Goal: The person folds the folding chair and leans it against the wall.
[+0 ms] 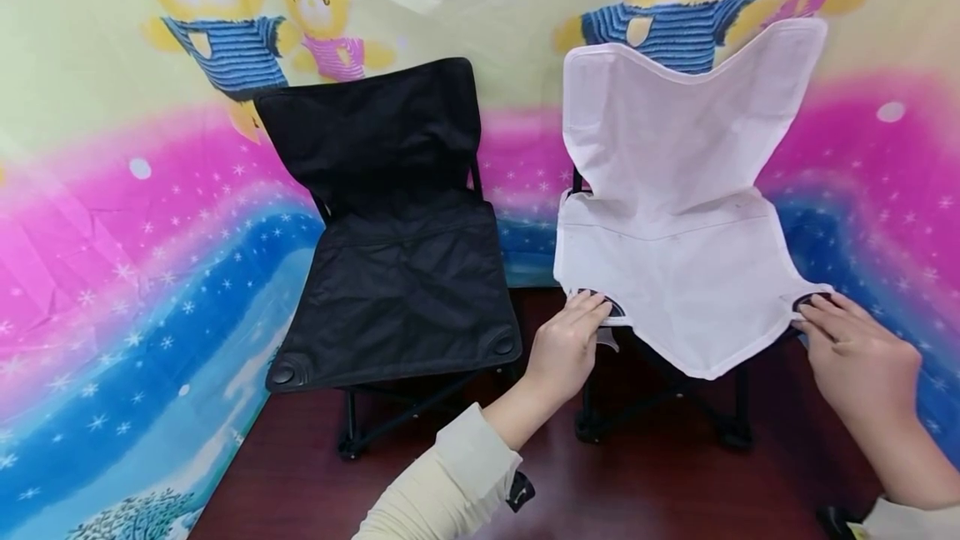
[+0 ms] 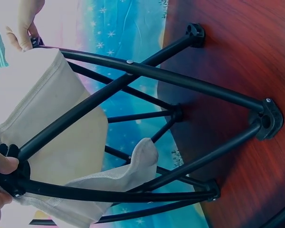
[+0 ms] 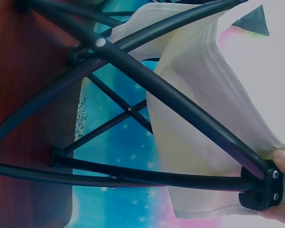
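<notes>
A white folding chair (image 1: 675, 223) with a fabric seat and back stands at the right in the head view. My left hand (image 1: 566, 340) grips its front left corner. In the left wrist view the left hand's thumb and fingers (image 2: 2, 161) pinch the black corner joint (image 2: 12, 178) there. The front right corner is held by my right hand (image 1: 855, 348). Its thumb and fingers (image 3: 284, 162) close round the other corner joint (image 3: 261, 187) in the right wrist view. Between the hands the front edge of the seat cloth sags. Crossed black legs (image 2: 133, 71) stand below.
A black folding chair (image 1: 405, 282) of like shape stands just left of the white one. Both stand on a dark red wood-look surface (image 1: 600, 490). A cloth backdrop (image 1: 172, 273) with printed bears hangs behind and along the sides, close to the chairs.
</notes>
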The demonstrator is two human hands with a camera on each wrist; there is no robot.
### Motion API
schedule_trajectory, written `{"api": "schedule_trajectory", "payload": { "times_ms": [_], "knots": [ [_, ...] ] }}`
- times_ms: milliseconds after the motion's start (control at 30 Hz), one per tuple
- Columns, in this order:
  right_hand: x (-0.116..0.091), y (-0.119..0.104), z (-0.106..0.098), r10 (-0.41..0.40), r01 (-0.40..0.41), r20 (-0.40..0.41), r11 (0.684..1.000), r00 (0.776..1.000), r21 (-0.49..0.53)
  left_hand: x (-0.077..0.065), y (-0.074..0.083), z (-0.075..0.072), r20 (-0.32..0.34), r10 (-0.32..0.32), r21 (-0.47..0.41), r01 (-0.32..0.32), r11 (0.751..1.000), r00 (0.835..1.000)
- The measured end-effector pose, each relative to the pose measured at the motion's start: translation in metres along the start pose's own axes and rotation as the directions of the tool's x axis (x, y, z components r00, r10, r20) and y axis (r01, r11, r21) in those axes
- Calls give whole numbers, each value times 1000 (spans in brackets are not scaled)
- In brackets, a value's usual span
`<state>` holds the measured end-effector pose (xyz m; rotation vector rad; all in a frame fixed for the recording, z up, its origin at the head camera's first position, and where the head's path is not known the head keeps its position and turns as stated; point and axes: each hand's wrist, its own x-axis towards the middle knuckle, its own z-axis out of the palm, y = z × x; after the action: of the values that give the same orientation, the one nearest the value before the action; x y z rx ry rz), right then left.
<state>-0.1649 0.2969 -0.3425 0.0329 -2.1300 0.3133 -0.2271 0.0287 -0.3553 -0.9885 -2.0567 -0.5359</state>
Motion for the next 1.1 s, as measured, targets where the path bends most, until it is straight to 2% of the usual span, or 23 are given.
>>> {"api": "schedule_trajectory", "payload": {
  "times_ms": [167, 400, 867, 1100],
  "knots": [
    [3, -5, 1, -13, 13, -17, 1000, 1000, 1, 2, 0, -2, -9, 4, 15, -4, 1000, 1000],
    [6, -12, 1, 27, -27, 10, 1000, 1000, 9, 5, 2, -3, -8, -11, 19, 12, 1000, 1000],
    [8, -15, 0, -28, 28, 18, 999, 999, -29, 9, 5, -4, -20, -12, 35, 13, 999, 1000],
    [13, -20, -1, -57, 57, -13, 998, 998, -23, 10, 5, -5, -29, -12, 35, 13, 999, 1000]
  ]
}}
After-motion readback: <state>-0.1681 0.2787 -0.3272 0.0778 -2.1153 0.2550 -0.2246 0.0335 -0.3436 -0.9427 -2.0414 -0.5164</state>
